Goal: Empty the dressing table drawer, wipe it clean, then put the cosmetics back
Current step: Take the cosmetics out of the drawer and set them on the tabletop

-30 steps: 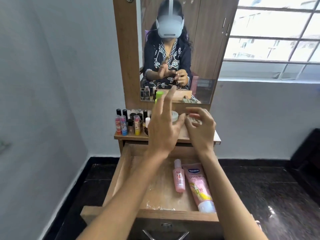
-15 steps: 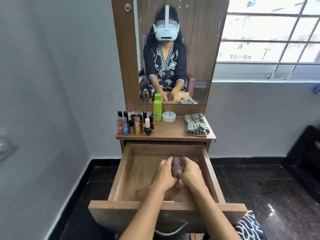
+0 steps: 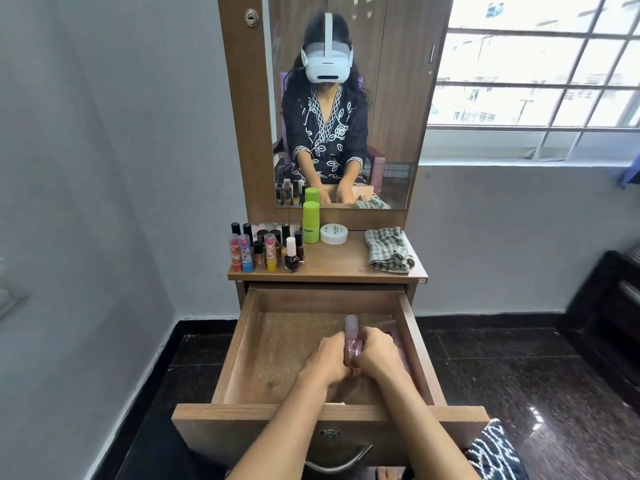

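Both hands meet low in the open drawer point(image 3: 239, 351), lower centre of the frame. The left hand point(image 3: 325, 358) and right hand point(image 3: 375, 355) curl around a pink bottle point(image 3: 351, 336), likely to lift it out. Other cosmetics point(image 3: 266, 249) and a cloth point(image 3: 389, 249) wait on the worktop point(image 3: 339, 263).

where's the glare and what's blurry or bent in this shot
Head view: the window at upper right is blown out white, and its light glints off the dark floor; the pink bottle between the hands is smeared by motion blur; the wide lens bows the drawer edges and the walls outward.
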Available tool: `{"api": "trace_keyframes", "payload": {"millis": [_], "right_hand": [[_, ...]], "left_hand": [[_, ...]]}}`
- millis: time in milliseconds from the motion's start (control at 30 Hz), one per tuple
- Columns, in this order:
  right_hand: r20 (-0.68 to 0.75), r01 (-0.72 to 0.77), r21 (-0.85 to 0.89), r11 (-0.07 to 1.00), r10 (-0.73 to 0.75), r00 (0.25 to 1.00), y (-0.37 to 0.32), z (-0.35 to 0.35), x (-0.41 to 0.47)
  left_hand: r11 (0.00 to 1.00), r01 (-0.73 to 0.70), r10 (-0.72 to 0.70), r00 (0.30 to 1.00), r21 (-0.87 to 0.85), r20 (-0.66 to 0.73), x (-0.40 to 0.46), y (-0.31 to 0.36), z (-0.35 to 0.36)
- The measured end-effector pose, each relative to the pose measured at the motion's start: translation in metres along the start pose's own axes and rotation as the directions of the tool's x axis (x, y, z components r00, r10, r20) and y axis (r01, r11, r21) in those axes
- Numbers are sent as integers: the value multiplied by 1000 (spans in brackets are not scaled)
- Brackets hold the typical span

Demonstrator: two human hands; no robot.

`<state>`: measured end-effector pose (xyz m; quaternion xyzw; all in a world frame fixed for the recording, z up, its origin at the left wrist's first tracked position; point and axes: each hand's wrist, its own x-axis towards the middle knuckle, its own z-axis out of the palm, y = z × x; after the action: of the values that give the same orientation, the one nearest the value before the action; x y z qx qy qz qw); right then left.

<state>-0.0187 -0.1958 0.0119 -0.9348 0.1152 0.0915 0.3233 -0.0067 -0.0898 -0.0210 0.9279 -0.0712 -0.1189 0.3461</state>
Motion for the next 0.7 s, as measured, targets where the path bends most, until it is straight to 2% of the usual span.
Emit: {"api": "trace_keyframes", "payload": {"millis": [167, 400, 633, 700], "right_hand": [[-13, -2, 57, 998, 3, 1000, -1, 0, -1], [50, 8, 24, 1000, -9, 999, 2, -1, 3], [88, -72, 83, 994, 65, 994, 9, -2, 8], [77, -87, 150, 985, 76, 994, 9, -1, 7]], "left_hand": [[1000, -8, 8, 1000, 30, -11, 0, 2, 0], [1000, -5, 5, 1000, 25, -17, 0, 3, -1], [1000, -2, 3, 999, 25, -32, -3, 2, -2], [1000, -6, 7, 999, 20, -53, -6, 4, -5]]}}
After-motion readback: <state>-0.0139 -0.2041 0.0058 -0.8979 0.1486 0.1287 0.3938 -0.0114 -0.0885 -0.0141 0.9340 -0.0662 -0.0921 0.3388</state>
